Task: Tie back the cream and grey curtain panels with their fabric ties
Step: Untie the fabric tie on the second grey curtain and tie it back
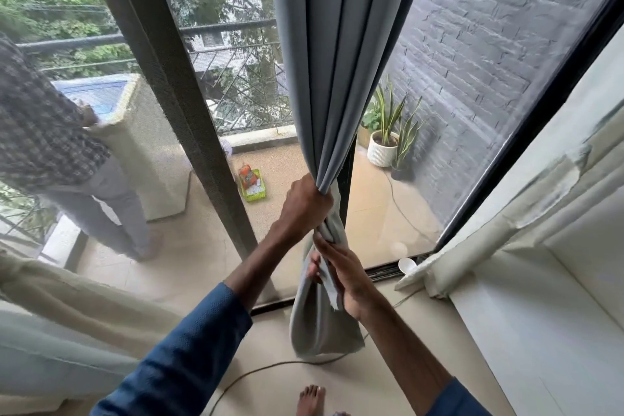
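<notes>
Grey curtain panel (337, 54) hangs from the top middle of the head view, its folds gathered into one tight bunch in front of the glass door. The left hand (305, 203) has its fingers curled fully round that bunch at its narrowest point. Just below it, the right hand (341, 277) rests its fingertips against the bunch, while thumb and fingers pinch a flat fabric strip (329, 284) of the same grey. Whether this strip is the tie or a fold of the panel cannot be told. Under both hands the curtain tail (320, 331) sags to the floor tiles as a loose pouch.

One cream curtain (506, 230) lies bunched along the white ledge at the right. Another cream curtain (67, 294) spreads at the near left. A cord (256, 371) runs across the near floor by a bare foot (310, 398).

Beyond the dark door frame (169, 78), on the balcony, a person in a checked shirt (40, 132) stands at the far left. A green basket (251, 184) sits on the balcony floor, and potted plants (385, 135) stand against the grey brick wall (489, 44).
</notes>
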